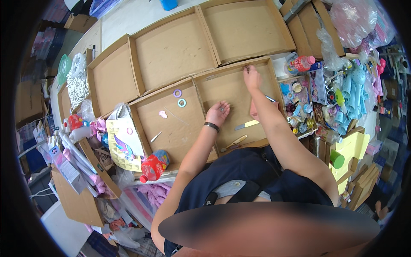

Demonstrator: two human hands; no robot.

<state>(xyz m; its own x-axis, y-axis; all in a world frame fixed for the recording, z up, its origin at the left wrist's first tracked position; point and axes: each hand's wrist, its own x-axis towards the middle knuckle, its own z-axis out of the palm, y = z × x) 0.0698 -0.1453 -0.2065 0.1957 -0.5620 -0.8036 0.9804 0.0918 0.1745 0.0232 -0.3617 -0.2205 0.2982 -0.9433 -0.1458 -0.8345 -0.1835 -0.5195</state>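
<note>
My left hand (217,113) lies palm up in a shallow cardboard tray (227,88), fingers curled around several tiny dark pieces; a dark band circles its wrist. My right hand (251,77) reaches to the tray's far edge and pinches a small dark piece there. In the same tray, near me, lie a craft knife with a pale handle (245,125) and a yellow-handled tool (234,142).
The tray to the left (145,128) holds a purple ring (177,92), a teal ring (182,103), a pink piece and a small tool. Several bare cardboard trays (171,51) lie beyond. Toy bottles, bags and packaging crowd both sides.
</note>
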